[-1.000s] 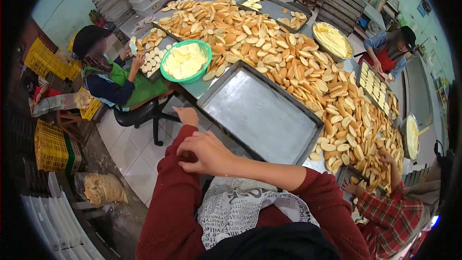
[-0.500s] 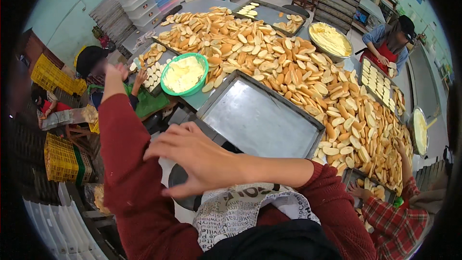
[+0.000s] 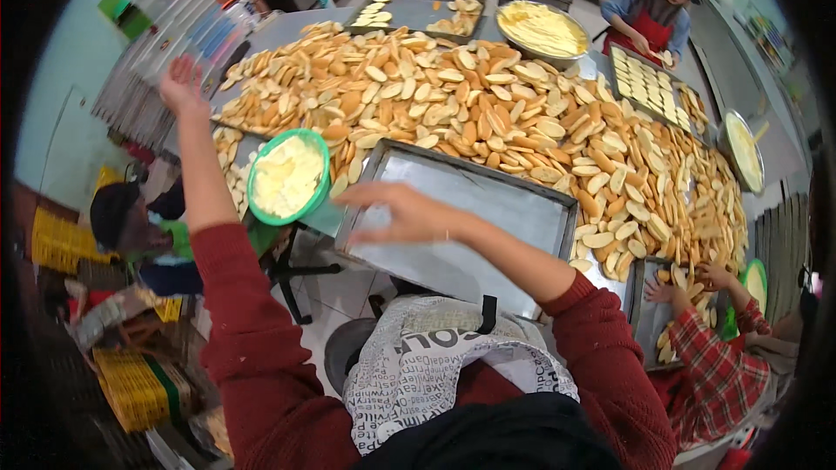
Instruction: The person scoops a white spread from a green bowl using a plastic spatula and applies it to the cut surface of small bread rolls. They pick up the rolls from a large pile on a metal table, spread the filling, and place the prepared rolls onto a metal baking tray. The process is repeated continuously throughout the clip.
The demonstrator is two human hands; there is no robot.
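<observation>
My left hand (image 3: 185, 87) is raised at the far left with nothing in it, its fingers apart, above the table's far left side. My right hand (image 3: 399, 213), a little blurred, reaches leftward over a bare metal baking tray (image 3: 475, 196) and holds nothing; its fingers are stretched out. Left of the tray stands a green basin (image 3: 324, 176) of pale yellow cream (image 3: 286, 176). Beyond the tray spreads a large heap of sliced, oval bread pieces (image 3: 488, 109).
Across the table, a co-worker (image 3: 649, 17) handles bread beside a tray of coated slices (image 3: 649, 87). Another person in plaid (image 3: 718, 365) reaches over a tray at right; a third (image 3: 131, 226) is at left. A metal bowl of cream (image 3: 542, 30) stands at the back.
My view has turned left. My left arm has stretched up and away, and my right hand has moved from in front of my body to over the tray.
</observation>
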